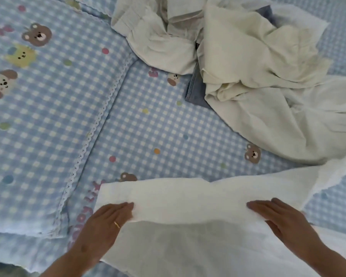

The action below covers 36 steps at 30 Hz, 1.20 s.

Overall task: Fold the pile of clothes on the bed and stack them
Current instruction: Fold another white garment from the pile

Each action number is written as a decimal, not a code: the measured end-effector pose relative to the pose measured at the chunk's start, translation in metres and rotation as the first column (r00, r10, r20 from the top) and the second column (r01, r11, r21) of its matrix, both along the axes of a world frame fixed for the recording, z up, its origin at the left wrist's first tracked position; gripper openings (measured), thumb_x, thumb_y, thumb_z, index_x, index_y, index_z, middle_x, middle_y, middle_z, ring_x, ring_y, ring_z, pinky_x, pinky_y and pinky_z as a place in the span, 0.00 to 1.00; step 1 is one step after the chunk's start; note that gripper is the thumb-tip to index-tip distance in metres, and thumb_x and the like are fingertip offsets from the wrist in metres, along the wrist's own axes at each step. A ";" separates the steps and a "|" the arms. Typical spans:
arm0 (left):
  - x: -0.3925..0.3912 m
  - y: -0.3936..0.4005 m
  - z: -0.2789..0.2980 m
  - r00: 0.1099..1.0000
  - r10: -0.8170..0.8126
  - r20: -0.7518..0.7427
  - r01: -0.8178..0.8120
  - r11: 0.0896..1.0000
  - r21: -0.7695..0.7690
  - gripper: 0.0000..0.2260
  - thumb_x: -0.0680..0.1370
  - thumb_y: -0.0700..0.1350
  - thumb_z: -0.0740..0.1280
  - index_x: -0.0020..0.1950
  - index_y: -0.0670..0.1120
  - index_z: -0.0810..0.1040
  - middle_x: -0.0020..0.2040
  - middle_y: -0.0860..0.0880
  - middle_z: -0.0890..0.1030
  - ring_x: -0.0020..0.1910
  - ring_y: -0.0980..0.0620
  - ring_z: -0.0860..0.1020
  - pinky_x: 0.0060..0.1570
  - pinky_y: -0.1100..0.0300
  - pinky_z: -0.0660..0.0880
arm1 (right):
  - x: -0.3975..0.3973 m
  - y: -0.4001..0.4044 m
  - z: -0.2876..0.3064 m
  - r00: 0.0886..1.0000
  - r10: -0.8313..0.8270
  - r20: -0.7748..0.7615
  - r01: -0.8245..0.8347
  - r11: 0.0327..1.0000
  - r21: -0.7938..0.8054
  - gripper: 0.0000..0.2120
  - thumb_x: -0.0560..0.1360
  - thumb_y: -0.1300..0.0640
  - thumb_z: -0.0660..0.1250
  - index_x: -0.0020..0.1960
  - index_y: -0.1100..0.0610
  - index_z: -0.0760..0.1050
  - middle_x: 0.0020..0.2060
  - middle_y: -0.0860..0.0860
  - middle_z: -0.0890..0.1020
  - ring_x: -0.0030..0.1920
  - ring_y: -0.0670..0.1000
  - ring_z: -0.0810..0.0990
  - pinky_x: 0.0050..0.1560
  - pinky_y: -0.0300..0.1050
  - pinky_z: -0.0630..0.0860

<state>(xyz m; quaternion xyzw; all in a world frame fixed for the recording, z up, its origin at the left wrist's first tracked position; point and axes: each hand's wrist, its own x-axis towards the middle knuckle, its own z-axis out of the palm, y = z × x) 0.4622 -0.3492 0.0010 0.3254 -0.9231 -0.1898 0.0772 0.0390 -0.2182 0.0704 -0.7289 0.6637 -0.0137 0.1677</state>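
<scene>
A blue denim piece point(196, 90) lies mostly hidden under the crumpled pile point(248, 56). Left hand point(106, 220) and right hand point(278, 214) press flat on the folded white garment point(188, 198).

White cloth under my hands, unfolded pile behind it

The white garment point(188, 198) lies flat at the near edge of the bed point(38, 116), its upper part folded over into a long band, with one end trailing off to the right. The pile of clothes point(248, 66) sits crumpled at the far right: cream and white pieces heaped loosely, a blue denim piece point(196, 90) poking out from beneath them.
</scene>
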 end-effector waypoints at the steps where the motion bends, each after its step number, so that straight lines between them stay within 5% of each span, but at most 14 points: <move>1: 0.007 0.015 0.003 0.999 -0.038 0.015 0.038 0.999 -0.015 0.26 0.83 0.42 0.46 0.46 0.42 0.85 0.49 0.49 0.85 0.45 0.52 0.84 0.57 0.63 0.68 | 0.005 0.020 0.001 1.000 0.029 0.012 -0.029 1.000 0.009 0.23 0.82 0.51 0.48 0.53 0.55 0.82 0.47 0.47 0.84 0.44 0.44 0.71 0.46 0.37 0.71; 6: 0.036 0.075 -0.008 0.980 -0.182 0.079 0.180 0.983 0.027 0.28 0.83 0.41 0.45 0.43 0.45 0.86 0.49 0.52 0.85 0.47 0.57 0.83 0.69 0.63 0.57 | 0.036 0.089 -0.009 0.990 0.134 0.046 -0.134 0.991 -0.013 0.16 0.80 0.53 0.49 0.55 0.50 0.76 0.50 0.45 0.73 0.41 0.44 0.71 0.37 0.34 0.74; 10: 0.052 0.099 -0.022 0.961 -0.251 0.119 0.245 0.968 0.061 0.25 0.83 0.39 0.43 0.49 0.44 0.81 0.47 0.50 0.85 0.46 0.55 0.84 0.57 0.62 0.74 | 0.066 0.126 -0.030 0.978 0.175 0.110 -0.169 0.984 -0.054 0.10 0.72 0.50 0.68 0.53 0.50 0.75 0.48 0.47 0.75 0.31 0.46 0.79 0.30 0.32 0.75; 13: 0.057 0.106 -0.025 0.954 -0.249 0.168 0.249 0.968 0.023 0.34 0.83 0.39 0.40 0.40 0.45 0.86 0.47 0.50 0.85 0.46 0.55 0.84 0.53 0.62 0.76 | 0.083 0.148 -0.041 0.986 0.150 0.067 -0.145 0.987 -0.066 0.08 0.78 0.50 0.56 0.54 0.50 0.71 0.49 0.46 0.71 0.32 0.46 0.78 0.28 0.31 0.73; 15: 0.061 0.109 -0.026 0.946 -0.241 0.218 0.241 0.970 0.031 0.35 0.83 0.39 0.39 0.40 0.44 0.86 0.47 0.49 0.85 0.46 0.54 0.84 0.43 0.57 0.81 | 0.091 0.163 -0.046 0.992 0.110 0.060 -0.108 0.993 -0.041 0.10 0.77 0.48 0.60 0.53 0.50 0.77 0.48 0.48 0.76 0.30 0.48 0.80 0.28 0.32 0.73; 19: 0.070 0.114 -0.031 0.925 -0.241 0.293 0.231 0.971 0.068 0.34 0.83 0.39 0.39 0.43 0.44 0.86 0.48 0.49 0.85 0.47 0.53 0.84 0.43 0.53 0.81 | 0.116 0.190 -0.063 1.000 0.007 0.006 -0.007 1.000 0.016 0.34 0.81 0.45 0.41 0.43 0.52 0.85 0.40 0.50 0.85 0.30 0.50 0.81 0.27 0.34 0.75; 21: 0.066 0.118 -0.031 0.903 -0.260 0.342 0.240 0.966 0.101 0.31 0.77 0.31 0.43 0.41 0.45 0.86 0.48 0.49 0.85 0.46 0.53 0.84 0.45 0.56 0.80 | 0.129 0.197 -0.069 0.998 -0.054 -0.034 0.056 0.996 0.075 0.34 0.80 0.41 0.42 0.43 0.51 0.85 0.42 0.50 0.86 0.32 0.49 0.83 0.26 0.34 0.75; 24: 0.052 0.121 -0.028 0.880 -0.207 0.426 0.143 0.973 0.179 0.24 0.63 0.34 0.51 0.41 0.44 0.86 0.45 0.48 0.86 0.43 0.50 0.84 0.53 0.57 0.73 | 0.146 0.196 -0.081 0.979 -0.205 0.013 0.200 0.966 0.161 0.31 0.80 0.40 0.45 0.49 0.54 0.84 0.48 0.52 0.85 0.41 0.50 0.84 0.34 0.37 0.78; 26: 0.037 0.126 -0.032 0.911 -0.119 0.396 0.057 0.985 0.166 0.26 0.62 0.34 0.51 0.50 0.42 0.84 0.55 0.44 0.83 0.52 0.47 0.82 0.61 0.58 0.68 | 0.150 0.188 -0.087 0.957 -0.284 0.066 0.267 0.944 0.194 0.28 0.81 0.42 0.45 0.58 0.54 0.81 0.56 0.53 0.82 0.51 0.52 0.82 0.45 0.40 0.79; 28: 0.021 0.129 -0.034 0.921 -0.111 0.374 0.063 0.988 0.138 0.32 0.63 0.34 0.50 0.65 0.43 0.74 0.73 0.44 0.67 0.71 0.47 0.67 0.69 0.58 0.56 | 0.142 0.186 -0.092 0.974 -0.222 0.038 0.210 0.956 0.203 0.25 0.81 0.45 0.46 0.61 0.53 0.78 0.62 0.53 0.78 0.59 0.51 0.79 0.58 0.43 0.72; 30: 0.014 0.133 -0.038 0.926 -0.126 0.357 0.083 0.988 0.133 0.38 0.63 0.34 0.50 0.74 0.47 0.59 0.78 0.46 0.49 0.75 0.50 0.57 0.69 0.57 0.52 | 0.117 0.197 -0.093 0.974 -0.202 -0.103 0.221 0.947 0.234 0.26 0.81 0.49 0.45 0.59 0.53 0.80 0.63 0.53 0.77 0.58 0.52 0.80 0.64 0.44 0.61; 32: 0.010 0.135 -0.042 0.940 -0.098 0.327 0.057 0.990 0.132 0.42 0.62 0.34 0.52 0.77 0.49 0.50 0.78 0.48 0.46 0.73 0.51 0.63 0.71 0.58 0.49 | 0.078 0.218 -0.095 0.877 -0.411 -0.251 0.470 0.844 0.259 0.29 0.82 0.50 0.42 0.56 0.58 0.81 0.60 0.56 0.80 0.57 0.55 0.81 0.65 0.48 0.58; 34: -0.004 0.139 -0.046 0.953 -0.016 0.302 -0.006 0.997 0.074 0.34 0.61 0.34 0.59 0.68 0.43 0.67 0.77 0.46 0.54 0.60 0.45 0.78 0.70 0.58 0.52 | 0.037 0.240 -0.094 0.675 -0.640 -0.367 0.731 0.647 0.218 0.22 0.82 0.52 0.51 0.56 0.61 0.80 0.59 0.58 0.80 0.63 0.58 0.77 0.64 0.55 0.65; 36: -0.039 0.143 -0.038 0.943 0.020 0.332 -0.045 0.997 0.067 0.22 0.63 0.37 0.55 0.50 0.38 0.81 0.63 0.39 0.74 0.40 0.40 0.84 0.65 0.59 0.57 | 0.003 0.243 -0.092 0.544 -0.754 -0.369 0.836 0.526 0.157 0.15 0.79 0.56 0.60 0.59 0.64 0.78 0.60 0.60 0.79 0.67 0.60 0.72 0.64 0.59 0.69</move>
